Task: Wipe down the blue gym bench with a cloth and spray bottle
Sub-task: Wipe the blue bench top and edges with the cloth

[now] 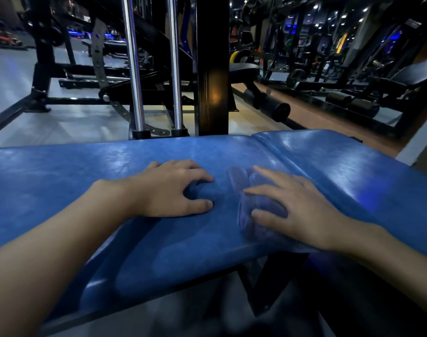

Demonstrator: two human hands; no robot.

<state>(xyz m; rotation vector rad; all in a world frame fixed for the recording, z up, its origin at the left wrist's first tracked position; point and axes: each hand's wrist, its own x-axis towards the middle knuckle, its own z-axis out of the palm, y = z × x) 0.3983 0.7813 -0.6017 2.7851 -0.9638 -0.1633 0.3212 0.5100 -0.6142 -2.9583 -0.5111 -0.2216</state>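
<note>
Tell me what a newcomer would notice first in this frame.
The glossy blue bench fills the foreground, with both hands on it. The right hand lies flat on a blurred bluish cloth near the pad seam. The left hand sits beside it with fingers curled, and it is unclear whether they grip cloth. Behind the bench stand chrome rods and a dark post.
</note>
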